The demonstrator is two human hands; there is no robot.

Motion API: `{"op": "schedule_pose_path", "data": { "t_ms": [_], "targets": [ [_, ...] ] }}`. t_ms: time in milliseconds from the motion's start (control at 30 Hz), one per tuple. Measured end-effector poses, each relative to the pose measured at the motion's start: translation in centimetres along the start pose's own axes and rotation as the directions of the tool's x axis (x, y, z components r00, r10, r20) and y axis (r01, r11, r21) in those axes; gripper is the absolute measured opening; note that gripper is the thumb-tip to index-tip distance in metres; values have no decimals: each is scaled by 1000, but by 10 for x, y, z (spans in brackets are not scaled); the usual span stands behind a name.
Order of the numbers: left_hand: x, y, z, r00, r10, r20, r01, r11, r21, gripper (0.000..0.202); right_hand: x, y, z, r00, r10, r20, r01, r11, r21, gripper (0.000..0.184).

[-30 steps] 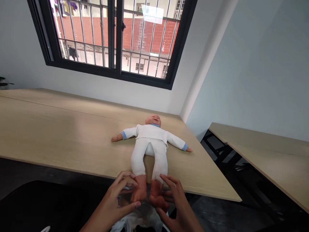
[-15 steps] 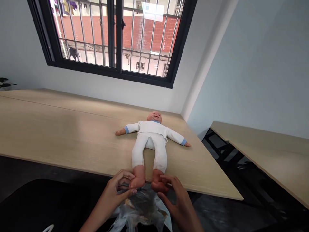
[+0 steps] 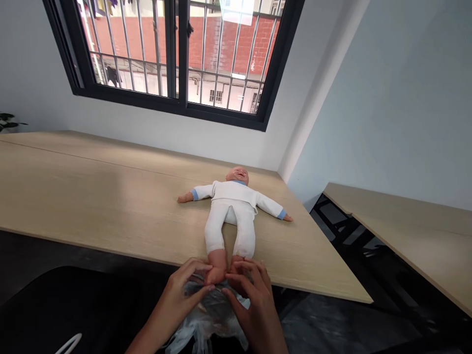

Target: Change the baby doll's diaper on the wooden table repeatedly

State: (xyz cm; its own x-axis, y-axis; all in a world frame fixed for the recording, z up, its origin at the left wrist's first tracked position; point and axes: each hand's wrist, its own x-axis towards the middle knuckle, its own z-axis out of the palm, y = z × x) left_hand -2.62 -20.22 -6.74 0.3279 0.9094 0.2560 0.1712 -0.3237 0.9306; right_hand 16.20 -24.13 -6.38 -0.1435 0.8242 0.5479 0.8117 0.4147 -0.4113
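A baby doll (image 3: 234, 196) in a white top and white trousers with blue cuffs lies on its back on the wooden table (image 3: 147, 196). Its head points to the wall and its arms are spread. The bare feet reach the table's near edge. My left hand (image 3: 188, 285) has its fingers curved around the doll's foot on the left (image 3: 216, 274). Over the other foot lies my right hand (image 3: 250, 290), which hides most of it. A crumpled clear plastic bag (image 3: 199, 324) shows below my hands.
Behind the table is a wall with a barred, dark-framed window (image 3: 177, 59). A second wooden table (image 3: 405, 221) stands to the right across a gap. At lower left is a black chair (image 3: 66, 305), with a white looped object (image 3: 70, 342) near it. Leaves (image 3: 9, 122) show at far left.
My right hand has moved left, bringing the doll's foot on the right toward the other one. The doll's legs are closer together. My left hand stays at its foot, shifted slightly right.
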Motion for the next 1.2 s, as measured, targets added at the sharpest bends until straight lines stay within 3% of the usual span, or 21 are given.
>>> {"op": "schedule_pose_path", "data": {
  "t_ms": [100,200,333,500,900,967,1067,1200],
  "targets": [
    [-4,3,-1,994,103,31,-107,966,235,18,1,0,0,1000,-11,-8,11,1000,-2,19],
    [-6,5,-2,990,123,65,-136,951,278,18,1,-2,-1,999,-18,-36,18,1000,-9,23],
    [-5,2,0,990,133,44,-140,967,212,11,2,-3,0,999,-28,-39,28,1000,4,28],
    [-2,-7,5,1000,10,19,-12,993,115,18,2,-1,2,997,-34,-65,33,999,-12,25],
    [-5,-13,16,973,-195,122,219,947,-234,36,0,6,5,999,-22,-36,25,997,70,27],
    [-4,-14,15,972,-198,126,223,947,-232,38,-1,12,1,999,24,-32,-19,991,130,32],
    [-2,-14,11,976,-195,92,210,957,-198,40,-5,23,-5,979,202,-34,-191,960,204,38],
    [0,-9,6,979,-195,67,203,968,-145,38,-9,32,-10,916,384,116,-401,881,249,47]
  ]
}}
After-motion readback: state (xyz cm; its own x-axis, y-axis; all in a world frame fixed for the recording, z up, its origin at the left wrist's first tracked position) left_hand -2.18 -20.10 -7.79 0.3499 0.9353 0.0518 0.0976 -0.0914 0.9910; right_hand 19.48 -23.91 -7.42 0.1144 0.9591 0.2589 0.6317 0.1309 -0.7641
